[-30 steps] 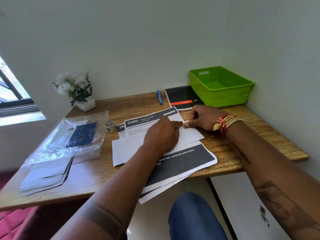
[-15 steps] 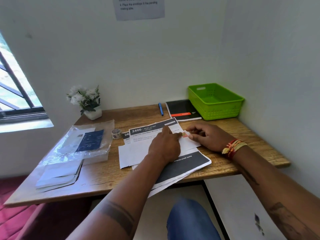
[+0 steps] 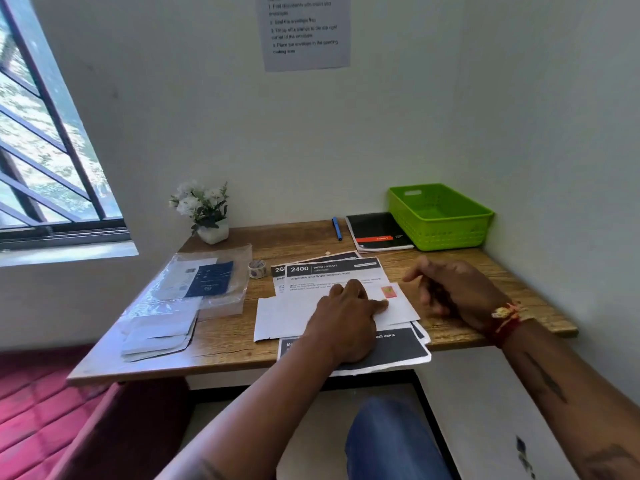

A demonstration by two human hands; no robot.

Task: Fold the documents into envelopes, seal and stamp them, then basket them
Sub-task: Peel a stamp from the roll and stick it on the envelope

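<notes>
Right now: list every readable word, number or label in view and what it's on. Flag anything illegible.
"2400" and "DESK / STUDY": top printed sheet; body text too blurred.
"26", cut off: sheet beneath.
"...all items", partly hidden: black band on the lowest sheet.
Wall notice: four numbered lines, too blurred to quote.
Notebook: red label, text unreadable.
Stamp on the envelope: no legible text.

Colours on the desk
Lime-green basket (image 3: 439, 216) upper right — white envelope (image 3: 287, 317) with a red-pink stamp (image 3: 388, 292); black-banded documents (image 3: 332, 270).
</notes>
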